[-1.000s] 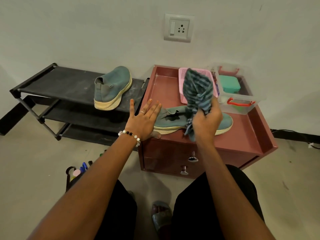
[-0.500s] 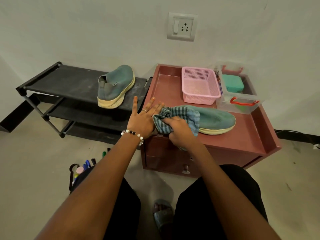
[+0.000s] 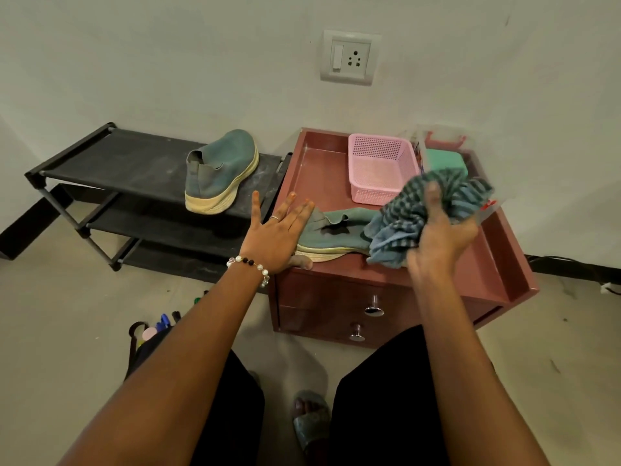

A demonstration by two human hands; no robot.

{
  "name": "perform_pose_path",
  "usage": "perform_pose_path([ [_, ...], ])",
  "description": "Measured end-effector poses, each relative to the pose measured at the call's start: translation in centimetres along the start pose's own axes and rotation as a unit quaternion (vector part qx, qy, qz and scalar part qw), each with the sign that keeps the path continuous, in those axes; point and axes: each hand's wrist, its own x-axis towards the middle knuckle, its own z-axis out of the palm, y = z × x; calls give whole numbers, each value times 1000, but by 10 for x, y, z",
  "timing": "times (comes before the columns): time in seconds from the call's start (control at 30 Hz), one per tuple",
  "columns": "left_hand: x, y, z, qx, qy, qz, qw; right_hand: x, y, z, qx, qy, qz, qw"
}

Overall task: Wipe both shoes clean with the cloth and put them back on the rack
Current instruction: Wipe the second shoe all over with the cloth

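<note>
Nearest me, the person's left hand (image 3: 277,238) lies flat with fingers spread against the heel of the shoe (image 3: 331,235) on the table (image 3: 497,264), steadying it. The right hand (image 3: 440,230) has its grip closed around the bunched striped cloth (image 3: 413,213), lifted just above that shoe's toe end. Further back, the second shoe (image 3: 220,174) sits on the top shelf of the rack (image 3: 134,163). I'd judge this shoe mid-wipe; it has yet to go back on the rack, and whether the other is clean I cannot tell.
</note>
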Motion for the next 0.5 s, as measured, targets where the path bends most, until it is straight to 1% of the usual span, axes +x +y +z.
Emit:
perform_pose_path([
  [0.03,0,1,0,0,0,-1,1000,-1,3,1,-99,-19,-25,995],
  [0.07,0,1,-1,4,-1,-2,1000,-4,8,2,-225,-48,-64,971],
  [0.1,0,2,-1,8,-2,-4,1000,-12,18,5,-350,-89,-105,927],
  [0.13,0,2,-1,12,-4,-6,1000,-24,31,8,-454,-131,-145,869],
  [0.17,0,3,-1,16,-5,-7,1000,-39,45,10,-528,-173,-193,809],
  [0.2,-1,3,0,22,-3,-5,1000,-53,63,11,-569,-212,-255,752],
  [0.23,-2,3,1,31,4,-4,1000,-66,82,12,-603,-241,-296,701],
  [0.27,-2,3,1,36,10,-4,999,-72,98,11,-617,-255,-319,673],
  [0.3,-3,3,1,36,14,-5,999,-75,105,13,-615,-265,-315,673],
  [0.33,-3,2,1,34,15,-5,999,-72,107,14,-602,-284,-292,686],
  [0.37,-3,2,1,34,12,-1,999,-68,108,14,-581,-317,-271,699],
  [0.4,-3,1,0,36,7,5,999,-65,102,12,-563,-352,-253,703],
  [0.43,-3,1,0,38,3,11,999,-62,98,8,-556,-385,-241,696],
  [0.5,-2,1,2,31,8,8,999,-55,83,1,-578,-440,-228,649],
])
